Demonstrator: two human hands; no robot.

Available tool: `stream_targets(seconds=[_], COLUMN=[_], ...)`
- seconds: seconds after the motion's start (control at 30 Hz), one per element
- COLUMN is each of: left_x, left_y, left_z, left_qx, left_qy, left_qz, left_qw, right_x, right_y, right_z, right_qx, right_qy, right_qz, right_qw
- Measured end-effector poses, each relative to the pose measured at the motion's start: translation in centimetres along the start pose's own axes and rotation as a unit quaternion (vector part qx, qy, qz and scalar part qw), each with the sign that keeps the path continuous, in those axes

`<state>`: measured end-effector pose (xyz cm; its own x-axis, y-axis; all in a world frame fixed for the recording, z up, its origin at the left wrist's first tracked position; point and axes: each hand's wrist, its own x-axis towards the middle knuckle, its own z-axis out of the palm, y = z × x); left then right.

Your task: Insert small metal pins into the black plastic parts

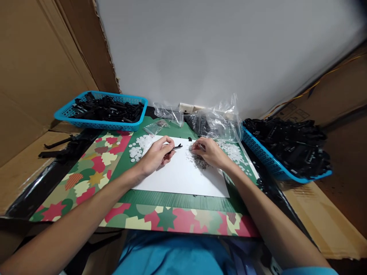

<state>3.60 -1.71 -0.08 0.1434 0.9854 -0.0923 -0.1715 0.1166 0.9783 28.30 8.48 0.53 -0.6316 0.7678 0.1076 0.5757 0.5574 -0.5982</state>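
My left hand [160,152] is closed around a small black plastic part [178,146], whose narrow end sticks out to the right past the fingertips. To its right, my right hand [208,151] has its thumb and fingertips pinched together above a pile of tiny metal pieces [200,162]. Whatever those fingertips hold is too small to make out. Both hands are over a white sheet [177,177]. Just behind the right fingertips lies a tiny black piece [190,139].
Translucent white discs [136,149] lie left of the sheet, with more discs [233,152] at right. Blue baskets of black parts stand at left [137,125] and right [263,156]. Clear plastic bags [220,124] sit at the back. Loose black parts [61,151] rest far left.
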Motion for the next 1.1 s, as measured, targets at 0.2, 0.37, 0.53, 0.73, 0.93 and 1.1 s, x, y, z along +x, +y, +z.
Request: stream_targets(seconds=[0.2,0.37,0.53,0.73,0.93,1.1], left_x=[0.0,-0.4,-1.0,-0.8,-1.2,-1.2], left_y=[-0.2,0.0,0.3,0.1,0.5,0.5], left_z=[-0.2,0.1,0.9,1.1,1.4,1.0], left_qx=[0.022,0.083,0.140,0.166,0.164,0.109], left_qy=[-0.021,-0.050,-0.047,-0.044,-0.028,-0.032], left_qz=[0.026,0.058,0.081,0.136,0.125,0.086], left_qw=[0.999,0.994,0.986,0.976,0.978,0.990], right_x=[-1.1,-1.7,-2.5,-3.1,-3.0,-3.3], right_y=[0.0,-0.3,-2.4,-4.8,-5.5,-5.7], right_z=[-0.8,-0.3,0.9,1.6,1.7,1.2], right_qx=[0.041,0.230,0.330,0.300,0.319,0.355], right_qy=[0.027,0.046,0.072,0.088,0.117,0.137], right_qz=[0.009,0.005,-0.034,-0.089,-0.046,-0.041], right_qw=[0.999,0.972,0.940,0.946,0.940,0.924])
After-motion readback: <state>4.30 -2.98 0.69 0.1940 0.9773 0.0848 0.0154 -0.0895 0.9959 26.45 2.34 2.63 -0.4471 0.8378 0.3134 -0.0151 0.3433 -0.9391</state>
